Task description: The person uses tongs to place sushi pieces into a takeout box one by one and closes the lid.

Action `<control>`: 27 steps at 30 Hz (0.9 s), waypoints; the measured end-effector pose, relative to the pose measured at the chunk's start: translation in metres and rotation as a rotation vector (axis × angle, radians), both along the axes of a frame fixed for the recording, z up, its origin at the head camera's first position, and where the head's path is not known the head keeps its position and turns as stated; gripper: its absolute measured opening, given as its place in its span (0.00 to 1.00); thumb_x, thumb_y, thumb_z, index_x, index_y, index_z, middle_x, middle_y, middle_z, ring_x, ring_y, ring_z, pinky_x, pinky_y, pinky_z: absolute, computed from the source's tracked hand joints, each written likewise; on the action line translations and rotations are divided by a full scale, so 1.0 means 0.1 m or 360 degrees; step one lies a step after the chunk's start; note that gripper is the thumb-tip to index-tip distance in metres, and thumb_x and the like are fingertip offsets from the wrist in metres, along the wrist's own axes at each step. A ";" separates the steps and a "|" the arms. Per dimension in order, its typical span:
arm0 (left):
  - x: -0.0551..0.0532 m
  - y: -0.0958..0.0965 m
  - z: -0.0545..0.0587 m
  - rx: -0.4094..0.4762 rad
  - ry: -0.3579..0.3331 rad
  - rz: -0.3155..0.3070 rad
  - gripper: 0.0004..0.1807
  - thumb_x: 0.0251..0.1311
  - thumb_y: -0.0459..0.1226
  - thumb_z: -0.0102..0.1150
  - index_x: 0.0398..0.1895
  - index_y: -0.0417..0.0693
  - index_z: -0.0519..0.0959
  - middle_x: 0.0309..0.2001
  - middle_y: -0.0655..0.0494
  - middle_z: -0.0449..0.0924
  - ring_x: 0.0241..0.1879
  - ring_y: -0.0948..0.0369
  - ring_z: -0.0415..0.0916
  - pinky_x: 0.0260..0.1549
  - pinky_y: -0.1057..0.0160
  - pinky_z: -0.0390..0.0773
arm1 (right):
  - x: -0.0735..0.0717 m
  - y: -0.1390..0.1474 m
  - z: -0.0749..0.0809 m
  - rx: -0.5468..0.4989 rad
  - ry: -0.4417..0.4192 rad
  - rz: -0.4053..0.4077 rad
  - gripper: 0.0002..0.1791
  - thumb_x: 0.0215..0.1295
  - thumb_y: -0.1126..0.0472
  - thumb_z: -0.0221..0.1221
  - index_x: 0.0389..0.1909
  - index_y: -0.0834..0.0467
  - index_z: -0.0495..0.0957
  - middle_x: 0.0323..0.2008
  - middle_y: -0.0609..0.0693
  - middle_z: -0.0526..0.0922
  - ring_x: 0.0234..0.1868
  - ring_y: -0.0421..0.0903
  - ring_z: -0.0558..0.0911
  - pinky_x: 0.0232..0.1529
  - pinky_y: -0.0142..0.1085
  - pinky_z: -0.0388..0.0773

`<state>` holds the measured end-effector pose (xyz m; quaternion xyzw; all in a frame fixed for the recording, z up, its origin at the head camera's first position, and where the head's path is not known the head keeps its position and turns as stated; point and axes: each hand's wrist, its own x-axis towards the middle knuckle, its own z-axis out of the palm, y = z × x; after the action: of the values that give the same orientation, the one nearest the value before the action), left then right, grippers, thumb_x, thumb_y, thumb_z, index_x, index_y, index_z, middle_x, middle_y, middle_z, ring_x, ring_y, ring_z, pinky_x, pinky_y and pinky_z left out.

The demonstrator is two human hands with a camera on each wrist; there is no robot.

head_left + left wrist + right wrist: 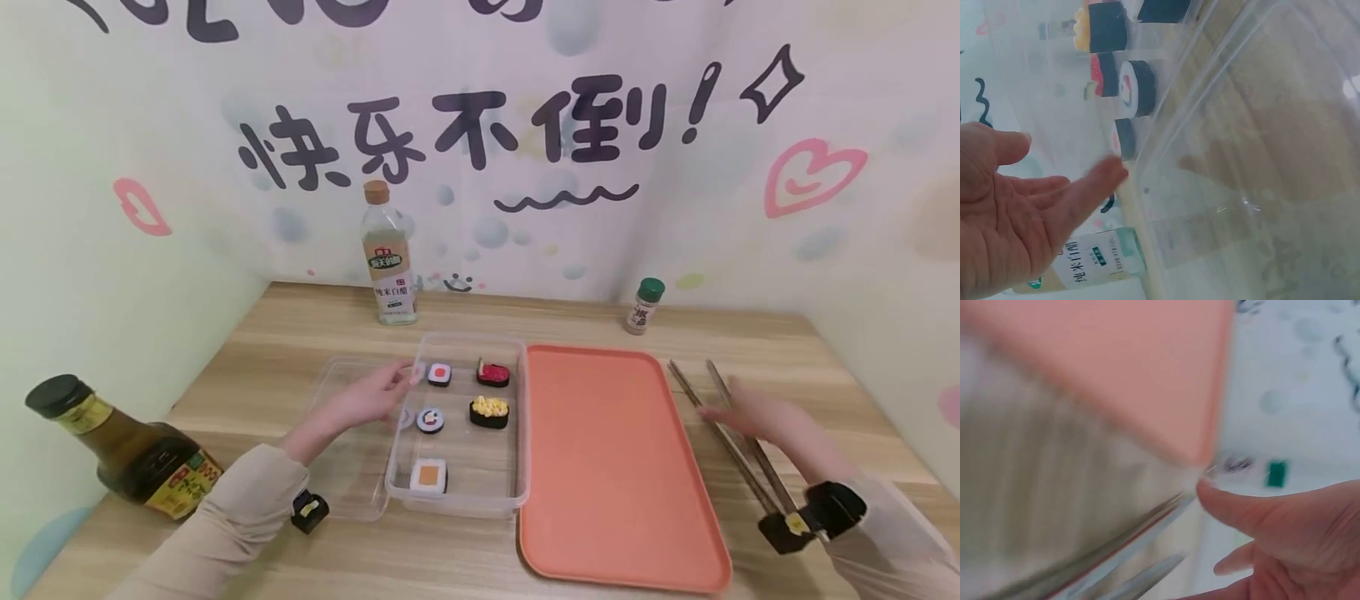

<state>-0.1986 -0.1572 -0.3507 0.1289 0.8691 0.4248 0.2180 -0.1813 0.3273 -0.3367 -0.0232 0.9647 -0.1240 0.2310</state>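
Note:
A clear plastic box (480, 505) holds several sushi pieces, among them a corn-topped one (489, 412) and a red-topped one (492, 372). My left hand (377, 392) is at the box's left wall, its fingers loosely extended; whether they touch the wall I cannot tell. In the left wrist view that hand (1022, 206) holds nothing. On the right, my right hand (757, 417) is over a pair of metal tongs (738, 454), whose two arms spread apart at the far end. The right wrist view shows the thumb and fingers of this hand (1291, 540) apart, without a grip on the tongs (1129, 547).
An orange tray (611, 467) lies against the box's right side. Under the left forearm is a clear lid (348, 475). A vinegar bottle (390, 275) and a green-capped shaker (641, 312) stand at the back. A dark sauce bottle (161, 467) is at the left.

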 end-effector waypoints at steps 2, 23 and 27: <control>0.00 -0.06 0.02 -0.0071 0.0093 0.0027 0.29 0.70 0.42 0.36 0.67 0.31 0.51 0.55 0.27 0.66 0.38 0.48 0.75 0.33 0.57 0.81 | -0.10 -0.20 0.13 0.0061 0.0101 0.0095 0.50 0.66 0.41 0.45 0.61 0.85 0.40 0.54 0.84 0.60 0.40 0.67 0.77 0.40 0.53 0.75; -0.06 -0.87 0.11 -0.0308 -0.0177 0.0233 0.40 0.70 0.54 0.25 0.66 0.25 0.43 0.65 0.24 0.45 0.62 0.30 0.50 0.49 0.37 0.72 | -0.30 -3.43 0.55 -0.1617 -0.0630 -0.0095 0.30 0.71 0.56 0.43 0.68 0.64 0.50 0.68 0.64 0.55 0.69 0.57 0.56 0.71 0.44 0.54; -0.03 -0.92 0.06 -0.0276 -0.0245 0.0238 0.41 0.69 0.56 0.24 0.67 0.27 0.42 0.66 0.25 0.41 0.64 0.29 0.44 0.45 0.33 0.72 | -0.23 -3.86 0.36 -0.1748 -0.0791 -0.0387 0.35 0.68 0.54 0.47 0.68 0.66 0.47 0.70 0.65 0.44 0.71 0.60 0.44 0.72 0.50 0.42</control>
<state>-0.2016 -0.2488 -0.3444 0.0114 0.8904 0.3719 0.2620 -0.2045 -0.0583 -0.3008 0.0009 0.6728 -0.6302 0.3875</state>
